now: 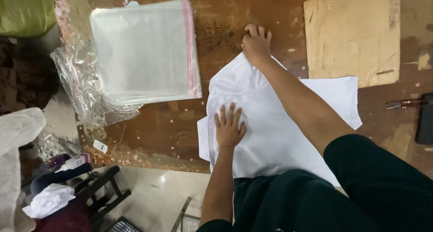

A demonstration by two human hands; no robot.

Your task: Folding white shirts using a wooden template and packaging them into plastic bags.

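Dark green sleeves (pixel 343 191) filled the bottom of the view, closest to us, and from them both our forearms reached out over the worn brown table (pixel 225 20). Our left hand (pixel 229 127) lay flat with fingers spread, pressing on the white garment (pixel 275 133) near its left edge. Our right hand (pixel 256 45) was closed, knuckles up, pinching the far corner of that same white garment against the tabletop. We saw the garment spread across the near edge of the table, partly hanging toward us. Just left of it, well up the surface, sat a stack of clear plastic bags (pixel 144 51) with a pink sealing strip, resting on crumpled clear wrap (pixel 85 96) at the table's left edge. A tan board (pixel 354 33) lay at the far right corner, and scissors (pixel 406 104) rested near the right edge.
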